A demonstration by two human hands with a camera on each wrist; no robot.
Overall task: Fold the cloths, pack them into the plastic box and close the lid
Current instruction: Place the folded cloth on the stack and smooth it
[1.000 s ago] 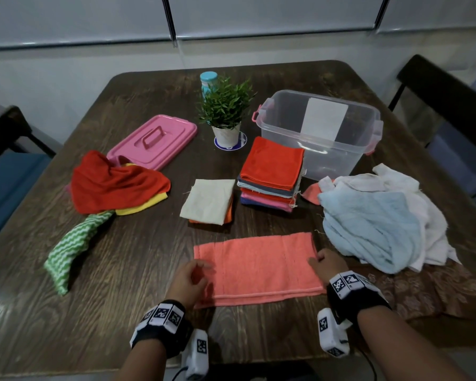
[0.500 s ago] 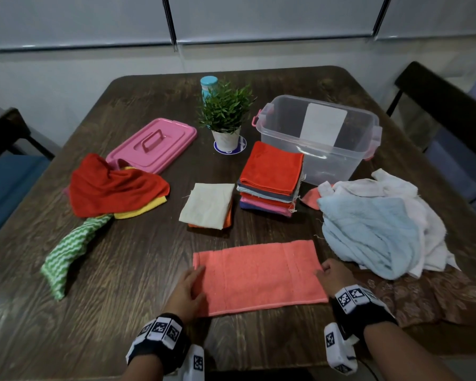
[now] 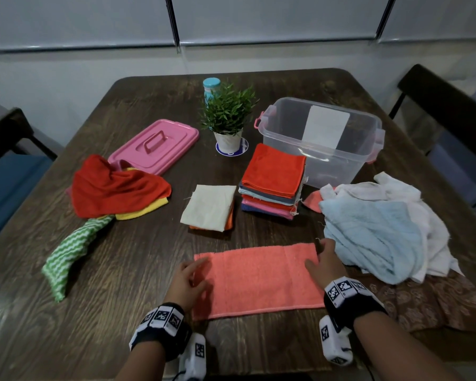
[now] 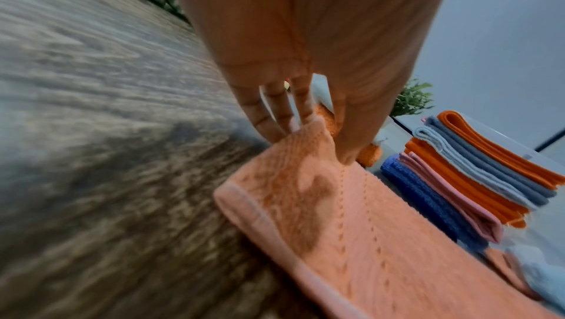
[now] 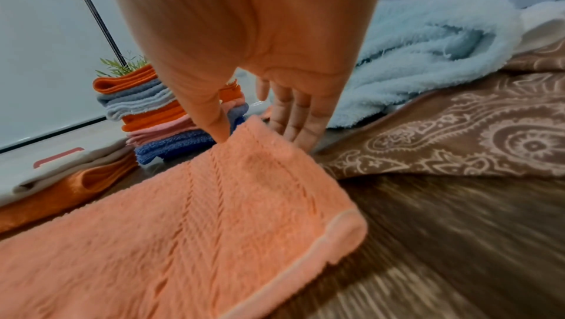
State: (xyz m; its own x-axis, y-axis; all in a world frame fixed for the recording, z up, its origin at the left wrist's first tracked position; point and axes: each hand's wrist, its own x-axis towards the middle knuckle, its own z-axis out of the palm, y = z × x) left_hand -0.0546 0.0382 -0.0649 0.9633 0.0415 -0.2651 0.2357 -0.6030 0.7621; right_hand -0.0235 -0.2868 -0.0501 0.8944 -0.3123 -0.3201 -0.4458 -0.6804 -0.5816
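Observation:
A coral towel (image 3: 259,279), folded into a long strip, lies flat near the table's front edge. My left hand (image 3: 202,272) pinches its far left corner (image 4: 308,140), thumb on top and fingers beneath. At the far right corner (image 5: 253,128) my right hand (image 3: 320,254) holds the cloth the same way, thumb on top and fingers along the edge. The clear plastic box (image 3: 338,166) stands open and empty at the back right. Its pink lid (image 3: 154,145) lies at the back left. A stack of folded cloths (image 3: 275,171) sits in front of the box.
A folded cream cloth (image 3: 209,207) lies on an orange one mid-table. Unfolded red and yellow cloths (image 3: 116,188) and a green striped one (image 3: 72,251) lie left. A light blue towel (image 3: 374,237), white cloths (image 3: 412,193) and a brown patterned cloth (image 3: 434,306) lie right. A potted plant (image 3: 228,116) stands behind.
Both hands have slid from the towel's short ends up to its far corners and taken hold there. The towel itself lies where it did.

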